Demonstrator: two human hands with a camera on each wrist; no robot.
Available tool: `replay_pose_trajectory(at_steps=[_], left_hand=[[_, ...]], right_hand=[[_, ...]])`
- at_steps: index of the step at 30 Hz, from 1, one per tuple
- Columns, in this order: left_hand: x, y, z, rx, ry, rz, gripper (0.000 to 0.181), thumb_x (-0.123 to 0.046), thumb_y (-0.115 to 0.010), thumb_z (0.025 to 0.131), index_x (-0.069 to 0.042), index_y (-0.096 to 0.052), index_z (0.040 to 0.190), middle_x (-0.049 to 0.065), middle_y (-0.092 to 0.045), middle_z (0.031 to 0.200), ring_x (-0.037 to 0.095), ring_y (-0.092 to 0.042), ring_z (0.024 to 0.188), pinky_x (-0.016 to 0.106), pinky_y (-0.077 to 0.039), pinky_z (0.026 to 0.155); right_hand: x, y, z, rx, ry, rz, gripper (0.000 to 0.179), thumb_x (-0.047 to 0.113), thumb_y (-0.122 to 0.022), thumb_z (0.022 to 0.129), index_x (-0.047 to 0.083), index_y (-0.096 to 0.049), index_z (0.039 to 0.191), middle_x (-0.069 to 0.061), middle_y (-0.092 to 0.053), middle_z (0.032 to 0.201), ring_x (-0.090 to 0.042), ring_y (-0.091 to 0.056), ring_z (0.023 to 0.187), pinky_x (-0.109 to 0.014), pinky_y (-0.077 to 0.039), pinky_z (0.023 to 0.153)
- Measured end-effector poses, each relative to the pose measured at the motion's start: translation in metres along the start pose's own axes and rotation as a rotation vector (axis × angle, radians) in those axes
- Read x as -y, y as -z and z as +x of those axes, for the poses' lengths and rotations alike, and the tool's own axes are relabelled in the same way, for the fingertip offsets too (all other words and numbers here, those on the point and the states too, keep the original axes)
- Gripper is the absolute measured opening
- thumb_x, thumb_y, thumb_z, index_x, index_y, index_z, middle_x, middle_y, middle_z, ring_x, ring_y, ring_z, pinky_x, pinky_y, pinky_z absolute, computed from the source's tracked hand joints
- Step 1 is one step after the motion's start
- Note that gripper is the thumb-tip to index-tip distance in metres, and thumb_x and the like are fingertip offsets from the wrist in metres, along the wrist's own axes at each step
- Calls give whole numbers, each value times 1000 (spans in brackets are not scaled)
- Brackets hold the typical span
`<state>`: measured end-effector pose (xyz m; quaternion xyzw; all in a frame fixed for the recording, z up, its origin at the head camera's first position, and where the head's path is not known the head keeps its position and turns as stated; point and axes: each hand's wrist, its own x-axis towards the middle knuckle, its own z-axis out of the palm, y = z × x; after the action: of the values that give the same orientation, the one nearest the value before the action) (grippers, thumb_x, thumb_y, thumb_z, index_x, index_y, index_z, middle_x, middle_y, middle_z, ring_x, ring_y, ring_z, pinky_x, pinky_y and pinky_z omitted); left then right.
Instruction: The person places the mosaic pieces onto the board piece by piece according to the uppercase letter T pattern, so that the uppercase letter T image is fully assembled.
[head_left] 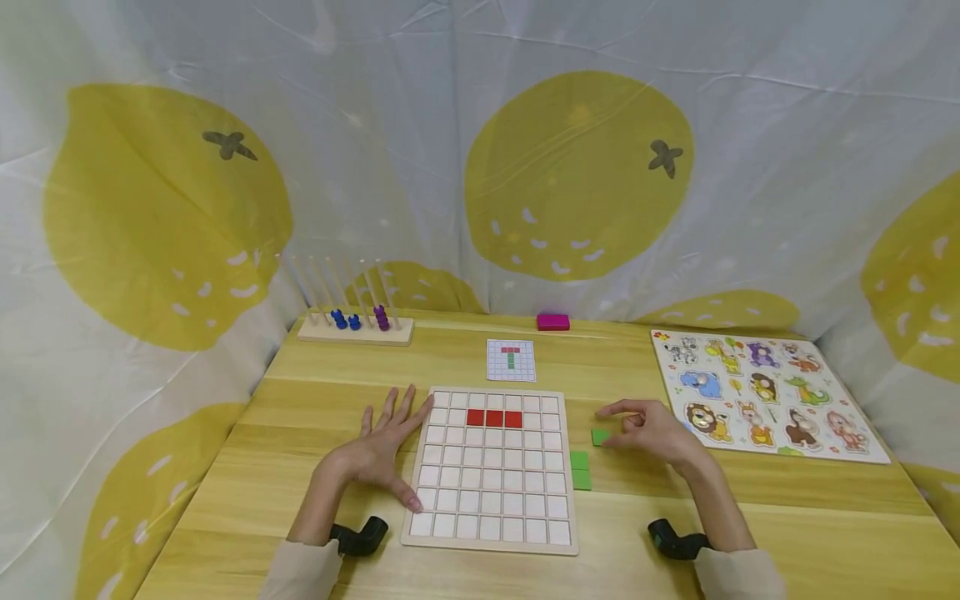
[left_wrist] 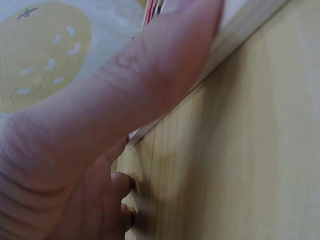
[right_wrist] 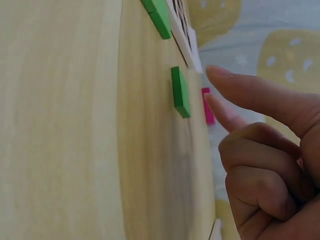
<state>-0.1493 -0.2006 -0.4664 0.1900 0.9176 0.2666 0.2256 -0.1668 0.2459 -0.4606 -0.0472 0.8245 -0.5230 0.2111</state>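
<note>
A wooden grid board point(head_left: 487, 544) with white squares lies in the middle of the table. Three red square tiles point(head_left: 494, 418) form a row near its top. My left hand point(head_left: 375, 454) spreads along the board's left edge, touching it with index finger and thumb. To the right of the board, my right hand point(head_left: 654, 429) is over a single green tile point(head_left: 600, 437). Its thumb and index finger are extended and apart, the other fingers curled. The right wrist view shows a gap between that hand and the green tile point(right_wrist: 180, 92). Two more green tiles point(head_left: 581, 471) lie against the board's right edge.
Behind the board lies a pattern card point(head_left: 511, 361) with a red and green T. Farther back is a magenta block point(head_left: 553, 322). A peg stand point(head_left: 356, 333) with blue and purple beads stands back left. An animal puzzle board point(head_left: 772, 392) lies at right.
</note>
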Motion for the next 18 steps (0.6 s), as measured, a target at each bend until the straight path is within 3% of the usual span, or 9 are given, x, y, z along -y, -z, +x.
replay_pose_trajectory(at_steps=[8,18], left_hand=[[0,0,0,-11,-6,3,152,-45,-101,54,-14,-5,168,23,17,172,49,23,156,75,17,119],[-2,0,0,-8,-3,-6,151,-45,-101,54,-13,-5,167,24,17,171,50,23,156,76,17,119]], right_hand=[[-11,3,2,84,4,42,58,-2,-83,79,-9,-59,132,5,-28,63,-9,-30,58,-22,-37,59],[-15,1,3,71,25,62,55,-3,-82,81,-10,-57,130,6,-27,62,-7,-30,57,-21,-35,56]])
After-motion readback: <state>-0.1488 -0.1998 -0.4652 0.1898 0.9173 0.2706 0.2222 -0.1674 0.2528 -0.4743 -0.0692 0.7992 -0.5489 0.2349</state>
